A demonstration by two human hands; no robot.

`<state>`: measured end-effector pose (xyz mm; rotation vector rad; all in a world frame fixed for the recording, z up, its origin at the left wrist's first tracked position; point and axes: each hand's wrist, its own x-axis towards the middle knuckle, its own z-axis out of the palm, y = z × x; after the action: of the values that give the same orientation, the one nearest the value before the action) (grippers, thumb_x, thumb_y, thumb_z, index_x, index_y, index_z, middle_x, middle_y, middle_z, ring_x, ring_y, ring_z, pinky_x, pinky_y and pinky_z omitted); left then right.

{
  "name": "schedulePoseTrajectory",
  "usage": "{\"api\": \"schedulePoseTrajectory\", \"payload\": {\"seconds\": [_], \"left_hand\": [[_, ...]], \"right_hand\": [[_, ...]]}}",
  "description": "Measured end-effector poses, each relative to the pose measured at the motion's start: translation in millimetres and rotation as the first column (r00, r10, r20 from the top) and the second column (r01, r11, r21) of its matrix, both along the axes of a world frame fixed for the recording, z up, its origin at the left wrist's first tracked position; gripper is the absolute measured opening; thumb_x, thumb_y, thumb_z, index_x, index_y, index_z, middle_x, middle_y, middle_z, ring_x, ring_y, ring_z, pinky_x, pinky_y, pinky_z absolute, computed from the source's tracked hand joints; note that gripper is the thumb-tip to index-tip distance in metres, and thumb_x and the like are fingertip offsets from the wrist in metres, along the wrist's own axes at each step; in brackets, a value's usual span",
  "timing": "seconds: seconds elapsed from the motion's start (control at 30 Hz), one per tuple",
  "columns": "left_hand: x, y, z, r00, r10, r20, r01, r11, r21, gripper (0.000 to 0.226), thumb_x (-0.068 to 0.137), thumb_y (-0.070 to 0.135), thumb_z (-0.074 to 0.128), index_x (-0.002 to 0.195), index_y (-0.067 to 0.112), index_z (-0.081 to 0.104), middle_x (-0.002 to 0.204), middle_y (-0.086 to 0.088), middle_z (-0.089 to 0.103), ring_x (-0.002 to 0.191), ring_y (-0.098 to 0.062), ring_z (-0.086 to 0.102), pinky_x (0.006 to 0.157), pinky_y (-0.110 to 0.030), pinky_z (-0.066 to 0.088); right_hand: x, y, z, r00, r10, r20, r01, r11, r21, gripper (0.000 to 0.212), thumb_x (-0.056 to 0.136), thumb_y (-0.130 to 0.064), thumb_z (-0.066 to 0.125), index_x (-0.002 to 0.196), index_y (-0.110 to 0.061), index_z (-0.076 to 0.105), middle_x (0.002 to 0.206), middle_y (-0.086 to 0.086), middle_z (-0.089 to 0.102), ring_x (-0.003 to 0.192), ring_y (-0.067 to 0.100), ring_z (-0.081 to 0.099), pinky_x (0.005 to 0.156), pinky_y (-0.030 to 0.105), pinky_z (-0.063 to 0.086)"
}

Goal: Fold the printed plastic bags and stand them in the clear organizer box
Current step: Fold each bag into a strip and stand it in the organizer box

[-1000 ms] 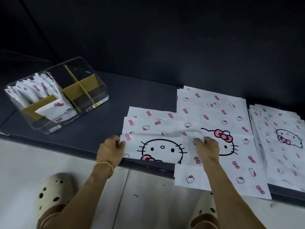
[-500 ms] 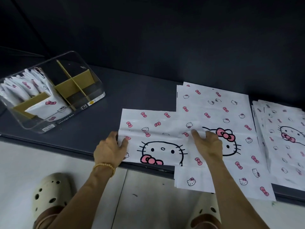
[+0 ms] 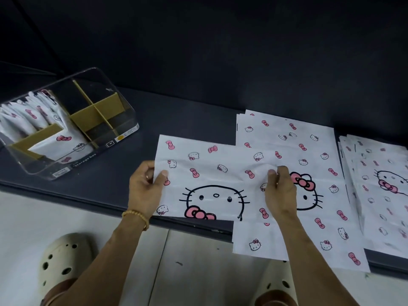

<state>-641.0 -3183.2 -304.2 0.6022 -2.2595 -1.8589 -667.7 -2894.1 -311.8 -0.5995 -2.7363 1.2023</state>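
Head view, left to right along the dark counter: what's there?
Clear organizer box with folded bags standing in its left end → left hand → bag being folded → right hand → flat bag stack → second flat stack at the right edge.

Bags (image 3: 212, 173): white, pink bows, black-outlined cat faces. Shelf (image 3: 176, 120): dark grey. Organizer box (image 3: 123, 120), upper left: clear, tan dividers. Clogs (image 3: 64, 257): cream.
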Motion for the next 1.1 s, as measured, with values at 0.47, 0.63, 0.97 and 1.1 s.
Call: {"api": "schedulePoseTrajectory", "payload": {"seconds": [0.47,0.63,0.97,1.1], "left_hand": [[17,15,-16,0.973,-0.194,0.124,0.216,0.582,-0.784,0.039,0.080,0.011,0.071,0.119,0.005,0.064,0.122,-0.016,0.060,0.108,-0.037,0.058,0.084,-0.048,0.051],[43,32,-36,0.838,-0.487,0.246,0.491,0.476,-0.729,0.046,0.097,0.025,0.051,0.142,0.016,0.046,0.154,-0.003,0.034,0.146,-0.020,0.022,0.121,-0.036,0.013],[47,30,-39,0.806,-0.513,0.297,0.524,0.382,-0.761,0.054,0.100,0.034,0.046,0.149,0.015,0.033,0.158,-0.003,0.022,0.148,-0.023,0.013,0.120,-0.034,0.005],[45,25,-42,0.786,-0.498,0.366,0.561,0.326,-0.761,0.060,0.099,0.048,0.017,0.153,0.021,0.015,0.159,0.005,0.001,0.149,-0.016,-0.005,0.117,-0.027,-0.010]], "right_hand": [[-28,0,-9,0.950,-0.056,0.308,0.027,0.995,0.096,0.026,0.096,-0.030,0.053,0.089,-0.005,0.056,0.075,0.007,0.058,0.075,0.029,0.054,0.050,0.025,0.029],[-26,-4,-4,0.952,-0.086,0.294,0.081,0.996,0.029,0.029,0.093,-0.032,0.061,0.104,-0.006,0.055,0.092,0.006,0.058,0.084,0.027,0.053,0.066,0.031,0.038],[63,-106,-14,0.833,0.547,0.085,-0.536,0.758,0.371,0.045,0.096,-0.020,0.054,0.139,-0.008,0.050,0.150,0.013,0.043,0.140,0.030,0.038,0.114,0.043,0.033],[76,-69,-30,0.779,0.604,0.167,-0.595,0.631,0.497,0.049,0.103,-0.025,0.038,0.151,-0.013,0.036,0.161,0.007,0.023,0.150,0.025,0.018,0.121,0.045,0.017]]}}
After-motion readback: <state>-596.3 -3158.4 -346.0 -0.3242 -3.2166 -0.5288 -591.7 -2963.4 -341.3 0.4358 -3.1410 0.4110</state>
